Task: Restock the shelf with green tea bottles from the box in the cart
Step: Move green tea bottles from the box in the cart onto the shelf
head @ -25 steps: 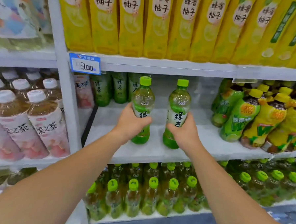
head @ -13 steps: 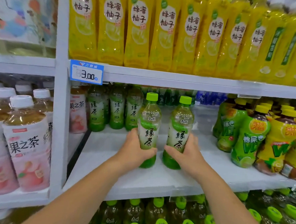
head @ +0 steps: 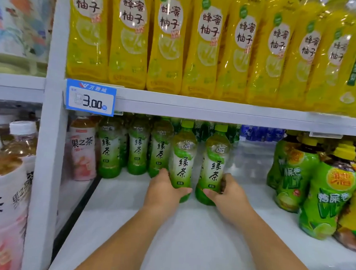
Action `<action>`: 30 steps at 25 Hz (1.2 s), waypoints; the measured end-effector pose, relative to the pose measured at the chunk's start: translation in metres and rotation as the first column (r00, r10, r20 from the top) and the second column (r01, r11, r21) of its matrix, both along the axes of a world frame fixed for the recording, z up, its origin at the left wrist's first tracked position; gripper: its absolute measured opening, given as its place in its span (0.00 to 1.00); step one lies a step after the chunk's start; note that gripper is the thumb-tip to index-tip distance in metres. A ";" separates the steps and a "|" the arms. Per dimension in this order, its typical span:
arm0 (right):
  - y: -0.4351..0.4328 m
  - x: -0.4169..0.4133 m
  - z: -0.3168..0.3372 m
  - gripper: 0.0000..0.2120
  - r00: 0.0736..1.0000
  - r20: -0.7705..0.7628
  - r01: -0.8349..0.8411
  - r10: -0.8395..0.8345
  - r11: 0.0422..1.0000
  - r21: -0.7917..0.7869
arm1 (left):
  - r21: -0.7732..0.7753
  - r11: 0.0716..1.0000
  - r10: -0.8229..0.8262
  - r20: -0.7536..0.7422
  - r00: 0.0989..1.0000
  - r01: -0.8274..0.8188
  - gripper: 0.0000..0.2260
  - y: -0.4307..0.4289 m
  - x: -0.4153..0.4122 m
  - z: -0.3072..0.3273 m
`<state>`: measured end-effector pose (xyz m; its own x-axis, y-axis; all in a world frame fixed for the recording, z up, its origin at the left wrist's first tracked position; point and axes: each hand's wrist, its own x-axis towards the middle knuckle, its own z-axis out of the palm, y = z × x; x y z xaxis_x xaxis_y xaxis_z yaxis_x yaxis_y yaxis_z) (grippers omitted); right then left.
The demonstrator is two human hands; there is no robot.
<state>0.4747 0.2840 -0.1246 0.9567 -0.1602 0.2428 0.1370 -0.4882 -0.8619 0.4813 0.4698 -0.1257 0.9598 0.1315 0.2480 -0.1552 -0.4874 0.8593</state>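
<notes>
Left bottle (head: 183, 162): green cap, white-green label, upright.
Right bottle (head: 213, 167): identical, upright, just beside.
Back row (head: 138, 151): three alike, on shelf (head: 188, 238).

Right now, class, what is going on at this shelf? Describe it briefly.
A person is stocking green tea. The left hand grips one green tea bottle and the right hand grips a second bottle, both upright, side by side, on or just above the white shelf. A row of matching bottles stands to their left, further back.
</notes>
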 end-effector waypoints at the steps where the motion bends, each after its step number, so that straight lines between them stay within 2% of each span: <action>1: -0.001 0.008 0.000 0.19 1.000 0.004 0.006 -0.006 1.000 0.013 | -0.015 1.000 0.024 0.001 1.000 -0.024 0.25 -0.004 0.008 -0.001; 7: -0.006 0.057 0.001 0.16 0.999 -0.022 0.039 -0.041 0.998 -0.050 | 0.099 0.986 0.128 0.041 0.991 -0.131 0.20 -0.020 0.047 0.004; 9: -0.008 0.069 0.001 0.16 0.999 -0.016 0.027 -0.028 0.998 -0.064 | 0.103 0.983 0.145 0.098 0.985 -0.155 0.21 -0.023 0.053 0.001; 16: -0.010 0.097 -0.006 0.16 0.998 0.067 -0.002 0.004 0.999 -0.037 | 0.095 0.974 0.190 0.153 0.970 -0.206 0.22 -0.032 0.076 -0.009; 22: -0.009 0.114 -0.018 0.16 0.991 0.128 -0.043 0.035 0.997 0.058 | 0.317 0.895 0.264 0.192 0.945 -0.315 0.21 -0.042 0.081 -0.003; 30: -0.009 0.119 -0.026 0.19 0.981 0.151 -0.117 0.121 0.993 -0.033 | 0.419 0.844 0.247 0.250 0.936 -0.334 0.18 -0.038 0.080 -0.008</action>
<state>0.5933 0.2748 -0.1510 0.9200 -0.0395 0.3899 0.3246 -0.4808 -0.8145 0.5609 0.4320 -0.1334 0.8278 0.2298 0.5119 -0.0751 -0.8587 0.5069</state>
